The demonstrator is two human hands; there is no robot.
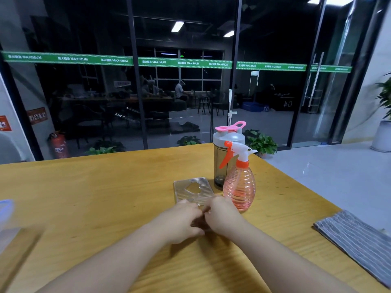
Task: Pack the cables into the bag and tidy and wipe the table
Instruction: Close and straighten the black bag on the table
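Both my hands, left hand (182, 222) and right hand (224, 216), meet over the counter (105, 197), fingers curled around something dark, probably coiling it; what each grip holds I cannot tell.

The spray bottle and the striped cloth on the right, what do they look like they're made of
The spray bottle looks like clear pink-tinted plastic, glossy and ribbed with rings, with an opaque white and orange plastic trigger head. The striped cloth looks like soft woven or microfibre fabric, matte grey with pale stripes; it lies flat, folded at the table edge. The exact fibre cannot be told.
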